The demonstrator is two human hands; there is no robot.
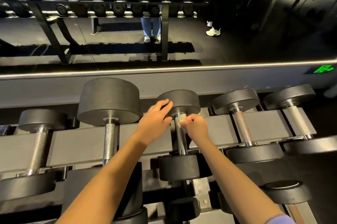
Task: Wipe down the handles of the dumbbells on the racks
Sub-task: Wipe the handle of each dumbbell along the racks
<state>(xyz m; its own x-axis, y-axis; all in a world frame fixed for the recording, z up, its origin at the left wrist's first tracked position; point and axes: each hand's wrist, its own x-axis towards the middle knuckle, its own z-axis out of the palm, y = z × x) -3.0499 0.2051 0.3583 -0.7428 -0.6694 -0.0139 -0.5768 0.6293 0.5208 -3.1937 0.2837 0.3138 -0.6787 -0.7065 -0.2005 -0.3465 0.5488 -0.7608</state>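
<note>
On the top tier of the rack (pixel 82 143), the left hand (pixel 155 115) rests open-fingered on the far head of a dumbbell (pixel 184 100) while the right hand (pixel 196 126) pinches a wipe (pixel 182 118) against its handle (pixel 180 139), a scrap that could snag on the knurling and slip free.

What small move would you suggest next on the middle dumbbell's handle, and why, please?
Probably slide the wipe down the handle toward the near head. It is pressed against the handle's far end, right below the far head, so the knurled length nearer the person looks not yet covered.
</note>
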